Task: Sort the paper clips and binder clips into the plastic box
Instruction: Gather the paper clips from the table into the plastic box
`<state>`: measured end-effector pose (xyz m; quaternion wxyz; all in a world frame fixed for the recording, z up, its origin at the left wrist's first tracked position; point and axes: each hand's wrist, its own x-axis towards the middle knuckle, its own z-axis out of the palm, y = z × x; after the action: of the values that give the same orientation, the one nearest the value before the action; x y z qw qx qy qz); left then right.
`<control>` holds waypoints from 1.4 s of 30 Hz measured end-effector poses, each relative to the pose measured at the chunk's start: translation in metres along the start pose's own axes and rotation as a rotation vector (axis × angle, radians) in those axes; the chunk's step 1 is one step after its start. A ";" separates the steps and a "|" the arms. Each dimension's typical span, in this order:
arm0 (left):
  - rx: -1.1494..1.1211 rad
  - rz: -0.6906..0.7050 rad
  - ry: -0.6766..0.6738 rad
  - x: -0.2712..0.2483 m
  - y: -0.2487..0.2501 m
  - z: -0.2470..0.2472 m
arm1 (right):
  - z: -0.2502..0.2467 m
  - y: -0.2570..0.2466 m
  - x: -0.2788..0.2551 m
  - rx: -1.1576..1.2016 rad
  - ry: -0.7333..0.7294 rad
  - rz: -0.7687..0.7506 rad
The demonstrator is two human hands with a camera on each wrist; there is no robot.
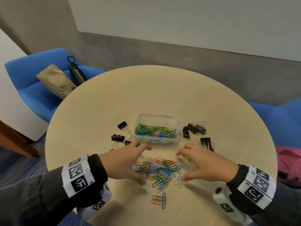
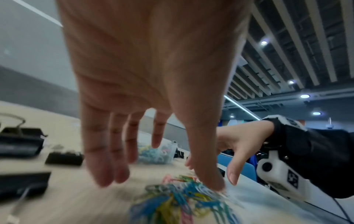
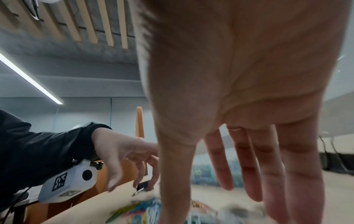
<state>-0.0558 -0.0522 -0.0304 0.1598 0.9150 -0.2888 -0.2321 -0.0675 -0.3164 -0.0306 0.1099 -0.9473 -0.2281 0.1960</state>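
A clear plastic box stands mid-table with several coloured paper clips inside. In front of it lies a loose pile of coloured paper clips. My left hand and right hand flank the pile, fingers spread and relaxed, thumbs at its near edges, holding nothing. The left wrist view shows the left hand over the blurred pile. From the right wrist, the right hand hangs over the pile. Black binder clips lie left and right of the box.
The round wooden table has three stray paper clips near its front edge. More binder clips lie behind my right hand. A blue chair with a black bottle stands at the back left.
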 end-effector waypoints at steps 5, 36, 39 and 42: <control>0.032 -0.022 -0.037 0.006 0.005 0.018 | 0.015 -0.011 0.006 0.027 -0.035 0.020; 0.022 0.081 0.118 0.031 0.020 0.006 | -0.054 -0.029 0.083 0.252 0.472 -0.118; -0.013 0.072 0.110 0.029 0.017 0.003 | -0.049 -0.027 0.086 0.298 0.460 -0.119; -0.069 0.054 0.119 0.027 0.013 -0.004 | -0.047 -0.018 0.079 0.351 0.500 -0.100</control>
<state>-0.0399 -0.0780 -0.0304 0.2144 0.9129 -0.2953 -0.1827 0.0102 -0.2683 -0.0082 0.3340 -0.9204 -0.2029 -0.0123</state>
